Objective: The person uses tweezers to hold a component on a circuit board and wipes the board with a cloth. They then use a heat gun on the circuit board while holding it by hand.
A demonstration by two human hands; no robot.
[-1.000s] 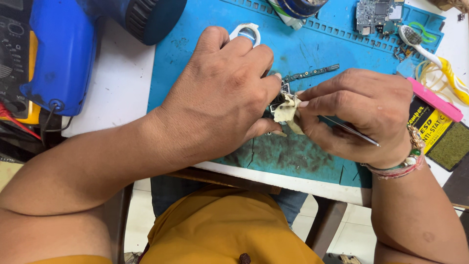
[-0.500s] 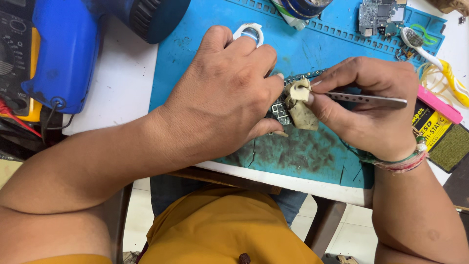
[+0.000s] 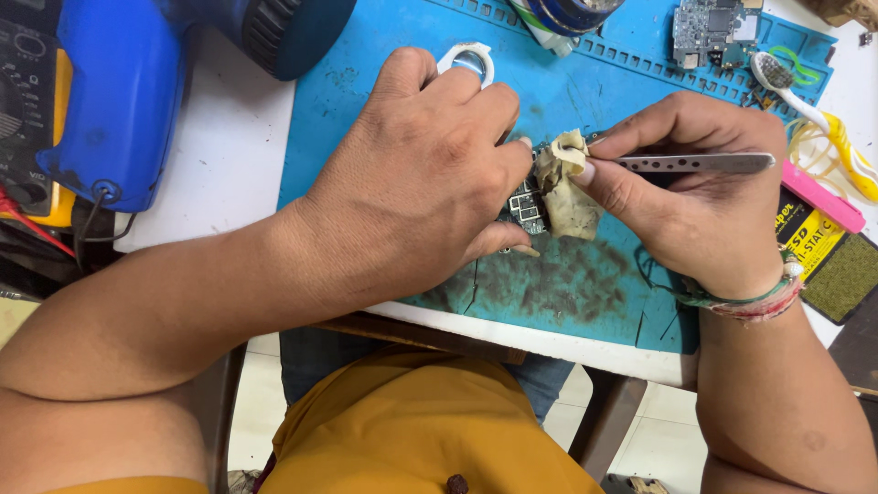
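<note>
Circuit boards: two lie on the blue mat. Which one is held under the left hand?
The small dark circuit board at mat centre, under the left hand fingers beside the wadded cloth; the other board lies untouched at the top edge.

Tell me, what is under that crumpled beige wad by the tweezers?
Under the beige wad lies a small dark circuit board on the blue mat. Only its edge shows; the wad and the left hand cover the rest.

place: electronics repair bench | evid: blue repair mat, multimeter, spare circuit board (phone-type)
</note>
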